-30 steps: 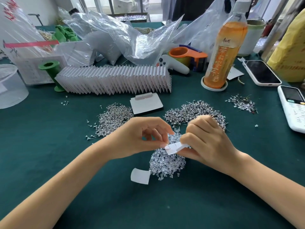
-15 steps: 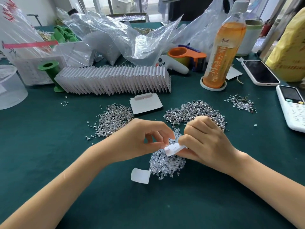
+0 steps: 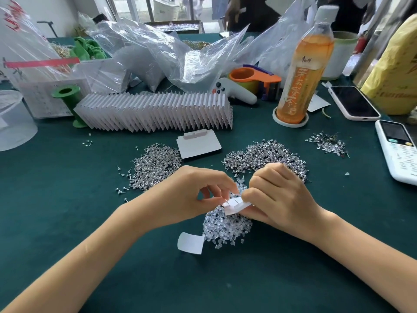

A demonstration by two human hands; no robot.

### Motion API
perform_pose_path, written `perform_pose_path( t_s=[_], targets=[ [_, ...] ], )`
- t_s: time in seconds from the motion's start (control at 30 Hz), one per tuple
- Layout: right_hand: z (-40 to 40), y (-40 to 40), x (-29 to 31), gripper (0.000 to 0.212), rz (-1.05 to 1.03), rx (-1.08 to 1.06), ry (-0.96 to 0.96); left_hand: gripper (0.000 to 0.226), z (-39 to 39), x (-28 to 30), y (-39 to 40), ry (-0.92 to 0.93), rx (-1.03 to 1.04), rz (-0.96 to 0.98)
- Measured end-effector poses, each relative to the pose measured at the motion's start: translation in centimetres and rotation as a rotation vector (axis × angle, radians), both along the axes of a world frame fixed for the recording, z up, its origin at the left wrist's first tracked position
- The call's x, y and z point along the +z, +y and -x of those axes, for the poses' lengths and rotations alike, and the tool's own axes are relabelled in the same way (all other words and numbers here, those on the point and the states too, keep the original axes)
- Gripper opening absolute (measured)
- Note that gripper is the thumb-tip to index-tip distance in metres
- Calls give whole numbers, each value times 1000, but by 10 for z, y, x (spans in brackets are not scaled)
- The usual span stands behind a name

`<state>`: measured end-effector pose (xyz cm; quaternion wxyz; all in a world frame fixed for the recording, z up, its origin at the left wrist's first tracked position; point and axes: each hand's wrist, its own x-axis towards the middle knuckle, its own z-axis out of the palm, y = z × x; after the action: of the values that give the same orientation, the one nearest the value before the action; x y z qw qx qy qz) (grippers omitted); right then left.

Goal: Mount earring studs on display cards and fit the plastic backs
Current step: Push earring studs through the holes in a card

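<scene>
**Over the heap of clear backs: card held, stud going in**

Above the pile of plastic backs [image 3: 226, 227], near the middle of the green table [image 3: 67, 222], held a small white display card [image 3: 235, 205]. Gripped on its right end by the right hand [image 3: 279, 199], fingers curled over the top and thumb under. Met at its left end by the left hand [image 3: 191, 197], thumb and forefinger pinched together on something too small to make out, most likely a stud or a back.

Compared with a second ago, closed up: left fingertips brought from just short of the card right onto its near edge, card itself barely shifted. Judged from that as the fitting stroke under way on this card, not a fresh pick from a pile.

Long axis of the card laid roughly left to right, slightly raised toward the right hand, free end pointed at the left fingers, slits across the upper face. Post direction of the small part not readable.

Beyond the hands, two heaps of studs [image 3: 155, 164] and [image 3: 266, 154] lying apart, a blank card [image 3: 198, 146] between them, and a long row of folded cards [image 3: 153, 112] standing farther back. Loose curled paper slip [image 3: 190, 242] lying just beside the backs.
</scene>
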<state>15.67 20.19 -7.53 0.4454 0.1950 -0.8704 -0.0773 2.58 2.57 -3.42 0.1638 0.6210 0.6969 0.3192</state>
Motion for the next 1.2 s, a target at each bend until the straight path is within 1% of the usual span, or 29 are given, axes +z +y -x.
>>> perform_pose_path(
  t_s=[0.3,0.43,0.57,0.63,0.7,0.83,0.93,1.2],
  targets=[
    [0,0,-1,37,-15,15,9,24,0,2,0,2,-13,-4],
    [-1,1,-1,41,-24,3,7,25,-1,3,1,-16,-11,-13],
    [-1,0,-1,34,-54,-20,11,27,-1,2,2,-27,-6,-19],
    [-2,1,-1,35,-47,-25,17,29,-1,1,2,-47,-1,-28],
    [-2,0,0,39,-21,-25,24,30,0,-1,2,-110,18,-39],
    [-2,-1,1,40,25,-32,41,26,0,-6,2,-340,91,-52],
    [-1,-2,1,41,29,-41,52,23,-1,-7,3,-454,113,-70],
    [0,-3,1,43,11,-40,55,20,-5,-9,5,-573,150,-74]
  ],
)
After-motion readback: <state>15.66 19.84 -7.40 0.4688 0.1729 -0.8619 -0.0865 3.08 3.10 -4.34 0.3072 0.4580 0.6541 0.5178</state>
